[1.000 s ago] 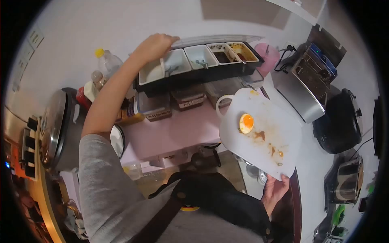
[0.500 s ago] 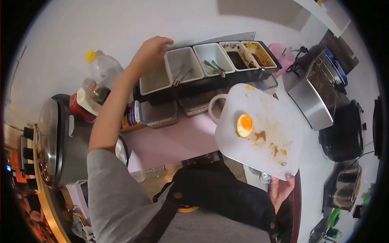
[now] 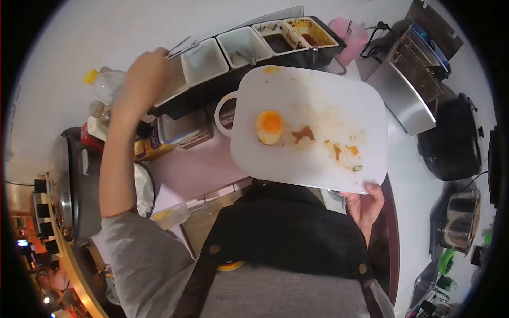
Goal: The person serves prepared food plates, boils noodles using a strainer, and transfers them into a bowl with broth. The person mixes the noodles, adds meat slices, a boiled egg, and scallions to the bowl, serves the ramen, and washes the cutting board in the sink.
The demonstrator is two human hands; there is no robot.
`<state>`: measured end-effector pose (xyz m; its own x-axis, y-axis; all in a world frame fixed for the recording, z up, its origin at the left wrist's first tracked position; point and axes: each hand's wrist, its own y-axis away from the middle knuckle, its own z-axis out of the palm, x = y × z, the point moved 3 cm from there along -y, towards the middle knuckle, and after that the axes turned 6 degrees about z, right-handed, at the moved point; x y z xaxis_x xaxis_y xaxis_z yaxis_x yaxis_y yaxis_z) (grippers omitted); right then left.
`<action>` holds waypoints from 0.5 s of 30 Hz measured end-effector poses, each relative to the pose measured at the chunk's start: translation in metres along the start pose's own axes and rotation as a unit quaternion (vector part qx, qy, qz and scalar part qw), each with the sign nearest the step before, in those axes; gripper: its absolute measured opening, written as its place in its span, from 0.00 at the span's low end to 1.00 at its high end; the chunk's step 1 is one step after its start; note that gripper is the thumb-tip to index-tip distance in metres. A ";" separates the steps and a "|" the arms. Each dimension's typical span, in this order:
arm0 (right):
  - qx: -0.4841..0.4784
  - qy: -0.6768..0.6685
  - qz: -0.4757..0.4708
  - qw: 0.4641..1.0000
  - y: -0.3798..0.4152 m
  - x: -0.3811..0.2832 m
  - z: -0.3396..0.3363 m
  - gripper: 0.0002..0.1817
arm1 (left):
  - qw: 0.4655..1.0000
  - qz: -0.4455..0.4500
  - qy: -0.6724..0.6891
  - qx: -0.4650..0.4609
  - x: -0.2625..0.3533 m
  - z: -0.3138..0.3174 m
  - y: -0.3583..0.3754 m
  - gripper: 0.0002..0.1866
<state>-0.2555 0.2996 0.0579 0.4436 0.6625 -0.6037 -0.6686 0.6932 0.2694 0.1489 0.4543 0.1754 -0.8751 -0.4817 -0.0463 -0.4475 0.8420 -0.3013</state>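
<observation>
Since the earlier frame: white cutting board (image 3: 313,122) swung up closer and now filling more of the view, handle loop (image 3: 224,114) turned toward the left; left hand (image 3: 146,71) pulled back from the condiment tray (image 3: 249,45) with metal tongs (image 3: 180,46) now raised. Board held roughly level above the pink bench (image 3: 196,169), long axis running left to right, handle end pointing left toward the tray, far corner toward the right. Half a boiled egg (image 3: 269,127) lying yolk up near the handle end, brown and orange sauce smears (image 3: 323,140) spread toward the right edge. Right hand (image 3: 366,204) low at the board's near right corner, grip closed on the edge, thumb on top, fingers under and hidden. Left arm stretched up and forward, grey sleeve at the elbow, forearm bare, grip pinched shut around the tongs, tips pointing right over the tray's nearest compartment. Tray set back against the white wall, dark sauces in its two right compartments. Lidded tubs (image 3: 177,132) just beneath the tray, bottles (image 3: 103,87) to the left, a metal rice cooker (image 3: 69,175) at far left. Steel appliance (image 3: 408,85) and black pot (image 3: 450,143) at right.
</observation>
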 end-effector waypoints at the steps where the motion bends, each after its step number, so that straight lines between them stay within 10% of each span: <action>1: -0.015 0.009 0.008 1.000 -0.003 0.001 -0.004 0.35 | 0.990 -0.073 0.123 0.011 0.010 -0.029 0.017 0.14; 7: -0.064 0.076 0.081 0.992 -0.015 0.009 -0.010 0.35 | 0.798 -0.198 0.530 -0.207 0.019 -0.028 0.121 0.23; 15: -0.101 0.134 0.137 0.976 -0.025 0.024 -0.001 0.34 | 0.749 -0.204 0.594 -0.212 0.053 0.008 0.185 0.19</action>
<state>-0.2286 0.2976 0.0357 0.0778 0.6989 -0.7109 -0.8560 0.4124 0.3118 0.0215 0.5828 0.1097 -0.0839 -0.3761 0.9228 -0.5193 0.8068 0.2816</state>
